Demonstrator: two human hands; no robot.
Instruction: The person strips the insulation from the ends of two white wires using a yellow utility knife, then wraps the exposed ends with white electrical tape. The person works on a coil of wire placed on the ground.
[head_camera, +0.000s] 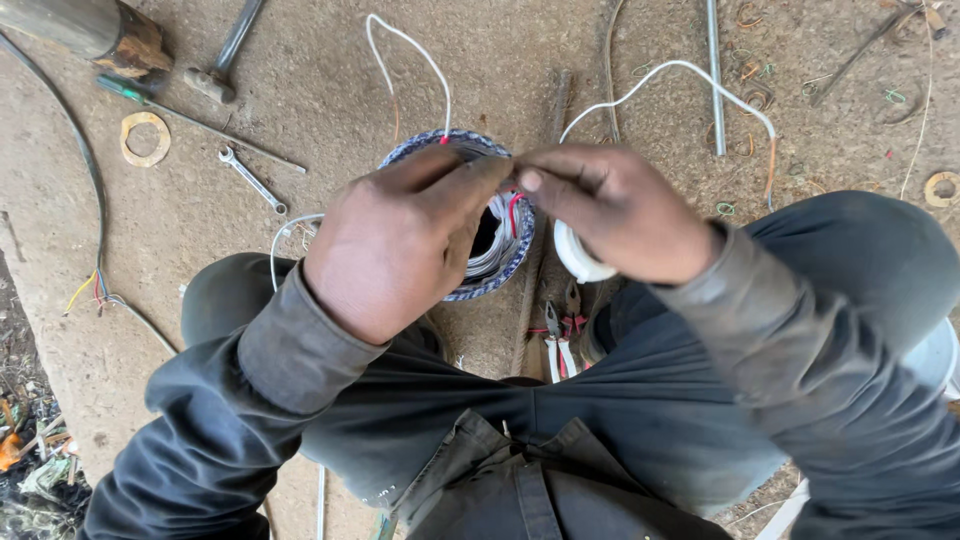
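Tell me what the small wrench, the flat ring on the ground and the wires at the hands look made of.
Small wrench: bare steel by its silver sheen. Flat ring: tan and matt, perhaps fibre or cardboard gasket; unsure. White wires: smooth plastic insulation, with a coppery bare tip at one end.

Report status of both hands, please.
Left hand and right hand pinching wires over round blue-white wound coil. Right also holds white tape roll. Nothing blocking.

Concrete floor: hammer, spanner (small), pliers.
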